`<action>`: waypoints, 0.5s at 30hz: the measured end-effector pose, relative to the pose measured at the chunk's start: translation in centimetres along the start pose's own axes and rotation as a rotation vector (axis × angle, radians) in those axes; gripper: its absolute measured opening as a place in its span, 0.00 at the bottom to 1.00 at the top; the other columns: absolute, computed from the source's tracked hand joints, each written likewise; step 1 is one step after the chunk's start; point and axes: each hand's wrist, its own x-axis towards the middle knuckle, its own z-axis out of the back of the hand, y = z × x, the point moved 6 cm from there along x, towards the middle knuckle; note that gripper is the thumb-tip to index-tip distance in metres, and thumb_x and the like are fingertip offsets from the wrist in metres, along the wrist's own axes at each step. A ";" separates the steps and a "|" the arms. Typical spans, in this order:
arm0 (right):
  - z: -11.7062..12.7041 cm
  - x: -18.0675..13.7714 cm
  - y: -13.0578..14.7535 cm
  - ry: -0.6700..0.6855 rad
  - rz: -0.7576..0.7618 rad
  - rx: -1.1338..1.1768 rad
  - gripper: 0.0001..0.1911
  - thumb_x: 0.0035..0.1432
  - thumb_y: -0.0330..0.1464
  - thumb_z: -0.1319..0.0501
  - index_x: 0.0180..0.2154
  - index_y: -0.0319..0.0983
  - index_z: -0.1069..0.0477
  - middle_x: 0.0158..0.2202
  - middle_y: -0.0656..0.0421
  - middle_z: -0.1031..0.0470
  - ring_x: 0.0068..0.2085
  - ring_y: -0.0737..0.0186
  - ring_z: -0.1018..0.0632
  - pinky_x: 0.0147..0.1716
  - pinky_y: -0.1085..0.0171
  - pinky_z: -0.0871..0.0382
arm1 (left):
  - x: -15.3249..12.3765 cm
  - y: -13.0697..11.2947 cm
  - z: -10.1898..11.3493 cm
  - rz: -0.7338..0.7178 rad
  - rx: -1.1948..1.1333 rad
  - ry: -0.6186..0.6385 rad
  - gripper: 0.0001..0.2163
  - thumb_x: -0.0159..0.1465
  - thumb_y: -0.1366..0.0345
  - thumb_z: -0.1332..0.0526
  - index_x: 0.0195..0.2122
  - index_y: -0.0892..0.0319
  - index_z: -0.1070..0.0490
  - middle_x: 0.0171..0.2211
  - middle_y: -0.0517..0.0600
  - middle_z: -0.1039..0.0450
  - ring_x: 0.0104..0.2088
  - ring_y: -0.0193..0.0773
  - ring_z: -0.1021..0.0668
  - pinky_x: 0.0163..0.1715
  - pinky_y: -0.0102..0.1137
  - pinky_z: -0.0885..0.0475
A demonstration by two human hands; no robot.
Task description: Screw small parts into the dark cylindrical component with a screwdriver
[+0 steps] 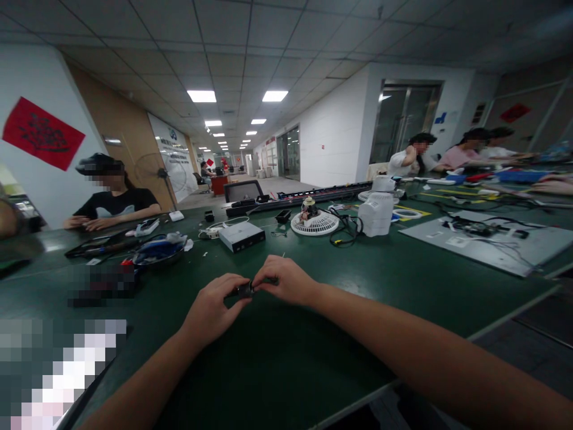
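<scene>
Above the green table, my left hand [215, 307] grips a small dark cylindrical part [245, 290] between fingers and thumb. My right hand [286, 279] is pinched at the part's right end, with its fingertips close against it. What sits between the right fingertips is too small and dark to name. Beyond my hands lies a grey box-shaped drive [242, 236] with a white cable behind it. A white fan grille [314, 224] with an exposed motor rests farther back, beside a small black open box [283, 216].
A white plastic housing [376, 215] stands near black cables [347, 233]. At right lies a grey panel [487, 245] with wiring on it. A bowl-like tray [160, 251] with blue items sits at left. People sit along the table's left and far right sides.
</scene>
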 end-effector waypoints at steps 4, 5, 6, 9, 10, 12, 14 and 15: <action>0.3 0.0 0.1 -0.050 -0.041 0.015 0.04 0.55 0.26 0.33 0.35 0.38 0.22 0.32 0.58 0.21 0.37 0.62 0.25 0.38 0.65 0.33 | 0.0 -0.1 0.1 -0.017 -0.014 0.007 0.14 0.61 0.66 0.35 0.49 0.55 0.28 0.44 0.51 0.23 0.44 0.42 0.21 0.44 0.37 0.24; 0.4 0.0 0.1 -0.054 -0.049 0.012 0.04 0.55 0.26 0.32 0.35 0.38 0.22 0.32 0.58 0.21 0.37 0.62 0.25 0.37 0.65 0.33 | 0.0 -0.2 0.1 -0.018 -0.015 0.005 0.14 0.61 0.66 0.35 0.49 0.55 0.28 0.44 0.51 0.23 0.44 0.42 0.21 0.44 0.37 0.24; 0.4 0.0 0.1 -0.056 -0.055 0.008 0.04 0.54 0.27 0.32 0.35 0.38 0.22 0.31 0.58 0.22 0.37 0.62 0.25 0.36 0.65 0.33 | 0.0 -0.3 0.1 -0.020 -0.017 0.005 0.14 0.61 0.66 0.35 0.49 0.55 0.28 0.44 0.51 0.23 0.44 0.42 0.21 0.44 0.37 0.24; 0.5 0.0 0.2 -0.060 -0.067 -0.002 0.04 0.55 0.28 0.33 0.35 0.38 0.22 0.31 0.58 0.23 0.36 0.62 0.26 0.35 0.66 0.33 | 0.1 -0.5 0.2 -0.009 -0.027 0.014 0.14 0.61 0.66 0.36 0.48 0.55 0.27 0.44 0.51 0.23 0.44 0.42 0.21 0.45 0.38 0.25; 0.5 0.0 0.2 -0.060 -0.069 -0.002 0.04 0.55 0.28 0.33 0.36 0.38 0.22 0.31 0.58 0.23 0.36 0.62 0.26 0.36 0.65 0.33 | 0.1 -0.6 0.2 -0.003 -0.032 0.019 0.13 0.61 0.65 0.36 0.48 0.56 0.27 0.44 0.52 0.23 0.44 0.42 0.21 0.45 0.38 0.25; 0.4 -0.1 0.3 -0.054 -0.062 0.004 0.04 0.55 0.28 0.33 0.35 0.39 0.23 0.32 0.58 0.23 0.37 0.61 0.26 0.37 0.64 0.33 | 0.0 -0.7 0.2 0.004 -0.043 0.028 0.13 0.62 0.65 0.36 0.48 0.55 0.27 0.44 0.52 0.23 0.44 0.43 0.21 0.45 0.38 0.25; 0.3 -0.1 0.5 -0.045 -0.051 0.014 0.03 0.56 0.28 0.34 0.35 0.39 0.24 0.33 0.58 0.22 0.38 0.60 0.26 0.39 0.63 0.33 | 0.0 -0.8 0.2 0.003 -0.048 0.031 0.13 0.62 0.65 0.36 0.48 0.55 0.28 0.44 0.52 0.23 0.44 0.43 0.21 0.45 0.38 0.25; 0.3 -0.1 0.6 -0.045 -0.047 0.015 0.03 0.56 0.28 0.34 0.35 0.39 0.24 0.33 0.58 0.22 0.39 0.60 0.26 0.41 0.62 0.33 | 0.0 -0.8 0.2 -0.001 -0.048 0.029 0.13 0.62 0.64 0.36 0.48 0.56 0.28 0.44 0.53 0.23 0.44 0.43 0.21 0.45 0.39 0.25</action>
